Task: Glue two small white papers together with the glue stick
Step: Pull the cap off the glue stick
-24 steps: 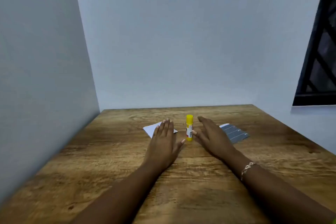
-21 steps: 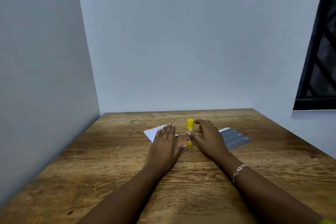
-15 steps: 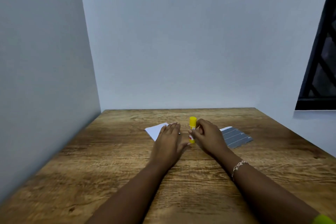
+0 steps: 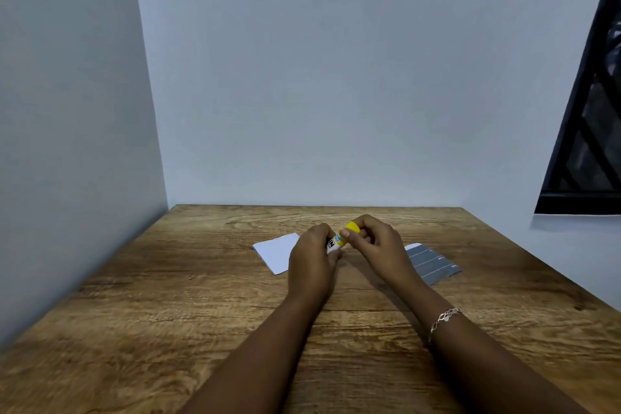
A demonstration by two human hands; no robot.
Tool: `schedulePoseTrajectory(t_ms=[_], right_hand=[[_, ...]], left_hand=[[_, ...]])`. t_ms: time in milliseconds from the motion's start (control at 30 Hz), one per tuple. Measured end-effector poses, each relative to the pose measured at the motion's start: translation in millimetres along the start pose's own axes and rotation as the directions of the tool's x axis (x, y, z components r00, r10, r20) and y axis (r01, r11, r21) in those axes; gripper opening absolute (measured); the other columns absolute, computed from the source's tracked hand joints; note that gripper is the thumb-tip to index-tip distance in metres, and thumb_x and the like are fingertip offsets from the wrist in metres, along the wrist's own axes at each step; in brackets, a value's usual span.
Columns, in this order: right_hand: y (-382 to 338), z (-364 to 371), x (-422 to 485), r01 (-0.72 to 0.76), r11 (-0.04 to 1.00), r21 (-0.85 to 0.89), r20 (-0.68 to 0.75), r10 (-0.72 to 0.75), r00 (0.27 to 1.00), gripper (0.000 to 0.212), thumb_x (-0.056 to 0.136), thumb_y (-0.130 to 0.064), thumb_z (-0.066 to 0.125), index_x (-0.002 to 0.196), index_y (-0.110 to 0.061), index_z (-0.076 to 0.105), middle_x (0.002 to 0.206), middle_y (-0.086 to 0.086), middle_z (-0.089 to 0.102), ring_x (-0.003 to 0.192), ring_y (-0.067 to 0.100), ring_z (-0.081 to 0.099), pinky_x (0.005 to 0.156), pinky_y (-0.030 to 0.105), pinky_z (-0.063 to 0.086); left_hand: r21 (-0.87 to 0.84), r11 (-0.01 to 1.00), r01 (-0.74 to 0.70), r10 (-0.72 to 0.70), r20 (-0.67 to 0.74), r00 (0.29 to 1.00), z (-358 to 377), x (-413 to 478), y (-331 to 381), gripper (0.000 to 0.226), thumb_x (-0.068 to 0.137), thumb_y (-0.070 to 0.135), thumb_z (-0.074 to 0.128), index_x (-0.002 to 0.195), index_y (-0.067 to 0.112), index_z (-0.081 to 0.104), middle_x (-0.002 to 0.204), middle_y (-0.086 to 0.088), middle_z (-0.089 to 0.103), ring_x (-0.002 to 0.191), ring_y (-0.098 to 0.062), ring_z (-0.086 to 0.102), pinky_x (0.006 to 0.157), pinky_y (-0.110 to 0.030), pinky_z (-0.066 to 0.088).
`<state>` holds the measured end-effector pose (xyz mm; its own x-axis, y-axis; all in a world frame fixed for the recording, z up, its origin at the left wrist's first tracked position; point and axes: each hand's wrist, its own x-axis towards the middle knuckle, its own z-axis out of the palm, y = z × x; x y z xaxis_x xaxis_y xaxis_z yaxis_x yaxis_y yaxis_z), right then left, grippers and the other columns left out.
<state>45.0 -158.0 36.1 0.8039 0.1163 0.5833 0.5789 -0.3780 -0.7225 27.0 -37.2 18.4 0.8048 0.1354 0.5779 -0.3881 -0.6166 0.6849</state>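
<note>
A glue stick (image 4: 342, 236) is held tilted above the middle of a wooden bench (image 4: 174, 306), its white labelled barrel gripped by the left hand (image 4: 311, 262) and its yellow cap (image 4: 352, 227) pinched in the closed grip of the right hand (image 4: 378, 245); the cap appears to be on, so uncapping is judged to be the step in hand. The stick is judged light, rigid and smooth, best held around the barrel while the cap is taken at its end. A small white paper (image 4: 276, 250) lies flat on the bench just left of the hands, thin and easily creased or slid, and is best pinned by a flat palm. On the right, a second sheet (image 4: 431, 264) is seen as grey and lined, with only a white far corner showing; whether it is the other white paper cannot be told. The lower barrel is hidden by the left fingers, and the label cannot be read. A bracelet (image 4: 443, 318) is worn on the right wrist.
</note>
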Motion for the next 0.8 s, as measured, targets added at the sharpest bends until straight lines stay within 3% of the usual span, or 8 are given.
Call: schedulePoseTrajectory(t_ms=[100, 267, 433, 633, 800], right_hand=[[4, -1, 2, 0.015, 0.997, -0.076, -0.005, -0.015, 1.0, 0.012, 0.082, -0.022, 0.064, 0.075, -0.013, 0.059, 0.061, 0.011, 0.051, 0.056, 0.014, 0.044, 0.054, 0.028, 0.032], [3, -9, 3, 0.106, 0.978, -0.177, 0.107, -0.088, 0.99, 0.014, 0.084, -0.02, 0.058, 0.088, -0.007, 0.06, 0.067, 0.004, 0.058, 0.065, 0.021, 0.054, 0.059, 0.03, 0.037], [6, -14, -2, 0.184, 0.959, -0.216, 0.239, -0.131, 0.962, 0.021, 0.079, -0.024, 0.049, 0.095, -0.013, 0.058, 0.075, -0.008, 0.056, 0.066, 0.003, 0.049, 0.059, 0.016, 0.034], [8, -11, -3, 0.15, 0.948, -0.282, 0.151, -0.111, 0.982, 0.015, 0.089, -0.023, 0.055, 0.088, -0.009, 0.062, 0.058, -0.013, 0.051, 0.053, 0.002, 0.048, 0.053, 0.019, 0.032], [4, -13, -1, 0.218, 0.916, -0.338, 0.19, -0.16, 0.969, 0.019, 0.085, -0.025, 0.052, 0.09, -0.008, 0.059, 0.066, -0.014, 0.05, 0.061, 0.0, 0.045, 0.057, 0.018, 0.031]], left_hand=[[0.057, 0.998, -0.013, 0.012, 0.018, 1.0, -1, 4, -5, 0.012, 0.077, 0.013, 0.066, 0.079, 0.012, 0.054, 0.073, 0.002, 0.054, 0.071, -0.019, 0.05, 0.06, -0.03, 0.031], [0.048, 0.999, 0.001, -0.005, 0.083, 0.997, -5, 10, -4, 0.013, 0.073, 0.015, 0.071, 0.079, 0.007, 0.064, 0.069, -0.001, 0.059, 0.069, -0.022, 0.054, 0.062, -0.033, 0.038], [0.066, 0.998, 0.009, -0.019, 0.156, 0.988, -9, 6, -5, 0.016, 0.071, 0.016, 0.073, 0.075, 0.011, 0.058, 0.069, 0.001, 0.057, 0.069, -0.021, 0.052, 0.061, -0.03, 0.034], [0.228, 0.962, -0.147, 0.12, 0.13, 0.984, -7, 5, -5, 0.009, 0.078, 0.013, 0.062, 0.079, 0.011, 0.054, 0.084, -0.006, 0.06, 0.081, -0.027, 0.055, 0.061, -0.03, 0.03], [0.21, 0.969, -0.131, 0.099, 0.157, 0.983, -7, 9, -6, 0.01, 0.078, 0.015, 0.064, 0.084, 0.007, 0.061, 0.077, -0.006, 0.06, 0.077, -0.027, 0.054, 0.061, -0.03, 0.03]])
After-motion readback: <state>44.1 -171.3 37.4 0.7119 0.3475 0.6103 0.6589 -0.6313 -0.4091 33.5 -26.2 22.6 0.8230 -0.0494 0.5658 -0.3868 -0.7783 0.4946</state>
